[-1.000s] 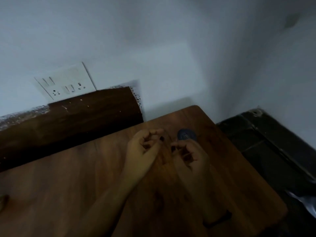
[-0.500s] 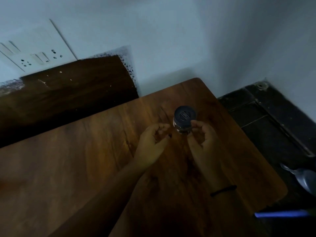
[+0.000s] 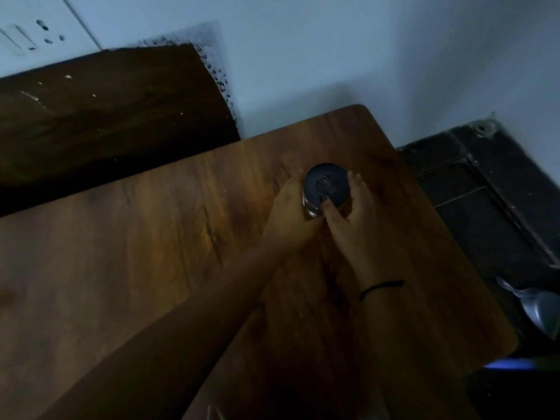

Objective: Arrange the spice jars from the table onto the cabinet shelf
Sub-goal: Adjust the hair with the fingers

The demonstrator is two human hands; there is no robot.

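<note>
The spice jar point(image 3: 326, 184), near the far right corner of the table point(image 3: 151, 253), is clasped by the left hand point(image 3: 291, 216) and the right hand point(image 3: 353, 219); it is judged light, rigid, perhaps slippery glass; it is best gripped round the body.

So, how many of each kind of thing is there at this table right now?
Spice jar: 1
Hands: 2, left hand and right hand, both gripping the jar
Wristband: 1, on the right wrist
Total: 4
</note>
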